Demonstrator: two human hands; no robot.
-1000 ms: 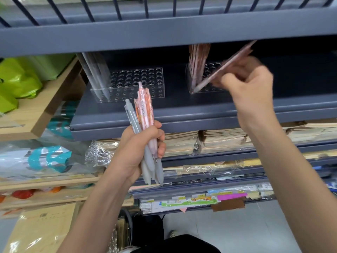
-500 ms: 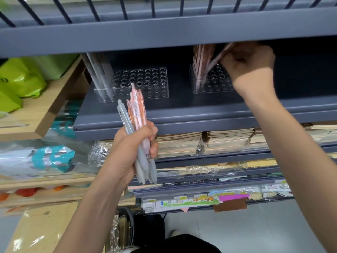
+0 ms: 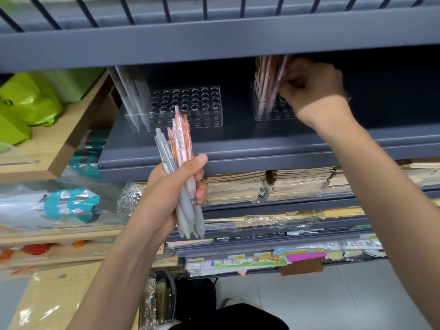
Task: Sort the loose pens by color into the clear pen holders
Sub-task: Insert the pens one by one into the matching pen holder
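Gripping mixed pens [image 3: 181, 148], left hand [image 3: 166, 196] clenched; right hand [image 3: 312, 84] pinches pink pens [image 3: 265, 91] in holder [image 3: 273, 116].

I see a shelf [image 3: 238, 148] of smooth, matt grey painted metal. The pen holders [image 3: 190, 108] on it are clear glossy plastic, and the standing pink pens [image 3: 264, 91] look shiny. The bundle of pens [image 3: 181, 148] mixes frosted matt grey plastic with glossy printed pink. To the left are pale matt wood boards [image 3: 54, 144] and glossy green plastic bags [image 3: 28, 103]. Below are paper notebooks [image 3: 238, 186] under crinkled clear film.
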